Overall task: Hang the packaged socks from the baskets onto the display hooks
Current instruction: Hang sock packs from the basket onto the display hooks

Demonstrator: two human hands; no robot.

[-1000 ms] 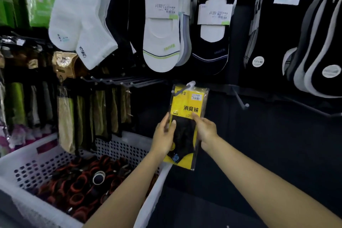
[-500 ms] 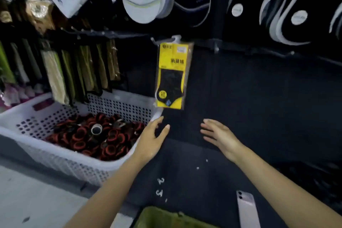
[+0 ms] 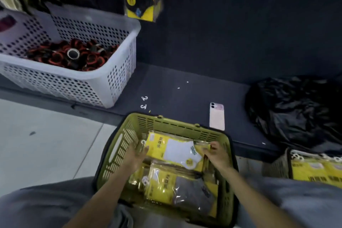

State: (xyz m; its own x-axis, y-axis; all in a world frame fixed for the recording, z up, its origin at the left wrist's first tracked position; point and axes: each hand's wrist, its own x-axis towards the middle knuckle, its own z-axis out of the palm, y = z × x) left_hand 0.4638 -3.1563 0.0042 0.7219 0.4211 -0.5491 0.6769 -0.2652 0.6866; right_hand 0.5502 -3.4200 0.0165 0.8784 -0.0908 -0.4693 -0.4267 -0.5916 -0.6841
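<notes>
Sock packet [image 3: 177, 151], green basket [image 3: 175, 124], lower centre: your right hand [image 3: 216, 156] pinches one edge, slack left hand [image 3: 137, 154] touches the other.

A white perforated basket [image 3: 103, 87] of red-and-black rolls [image 3: 61, 57] sits at ten o'clock; a pink phone [image 3: 216, 116] lies at four, a black plastic bag [image 3: 296, 111] at three.

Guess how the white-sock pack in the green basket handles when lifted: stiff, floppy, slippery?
Likely slippery: the white-sock pack has a glossy clear sleeve. Probably light and a bit floppy: one flat sock on card, and the right hand pinches it by one end alone.
</notes>
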